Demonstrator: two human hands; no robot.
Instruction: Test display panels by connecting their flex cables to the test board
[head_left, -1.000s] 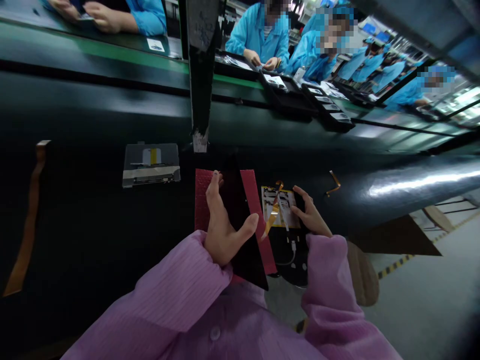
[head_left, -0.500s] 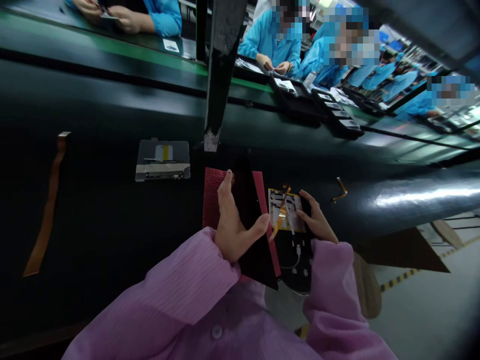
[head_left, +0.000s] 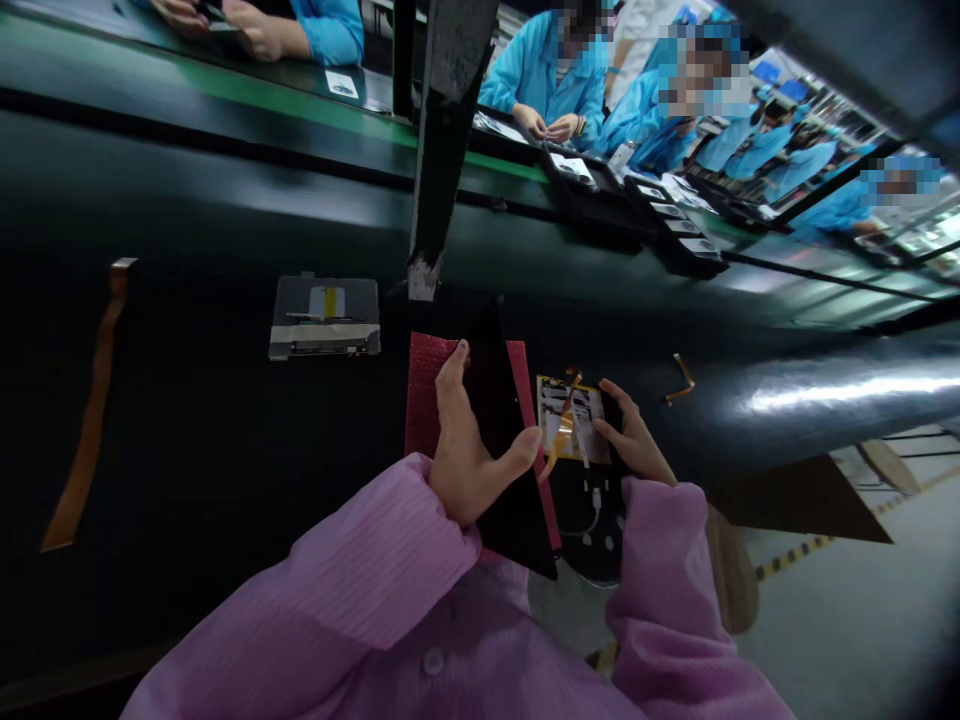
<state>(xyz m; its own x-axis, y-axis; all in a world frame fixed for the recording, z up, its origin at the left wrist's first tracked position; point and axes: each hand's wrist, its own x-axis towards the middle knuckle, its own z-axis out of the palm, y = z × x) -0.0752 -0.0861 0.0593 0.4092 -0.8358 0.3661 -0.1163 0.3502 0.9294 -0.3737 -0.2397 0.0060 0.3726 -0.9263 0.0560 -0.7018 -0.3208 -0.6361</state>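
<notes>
My left hand [head_left: 469, 465] grips a thin dark panel [head_left: 496, 390], like a screen, held tilted with the thumb at its right edge. Behind and under the panel lies a pink bubble-wrap sheet [head_left: 422, 400]. To the right is a flat white part with yellow edges [head_left: 553, 400], perhaps a battery pack. An orange flex cable [head_left: 564, 432] crosses it. My right hand [head_left: 634, 440] holds the right edge of the dark piece carrying this part, thumb on top. Below it hangs a white cable plug [head_left: 596, 498]. The panel's far side and some left fingers are hidden.
A long orange flex cable [head_left: 90, 410] and a clear-grey flat module [head_left: 325, 318] lie on the dark belt at left. A small flex strip [head_left: 682, 380] is at right. A metal post [head_left: 442, 140] stands ahead. Co-workers in blue sit beyond, near black trays [head_left: 600, 200].
</notes>
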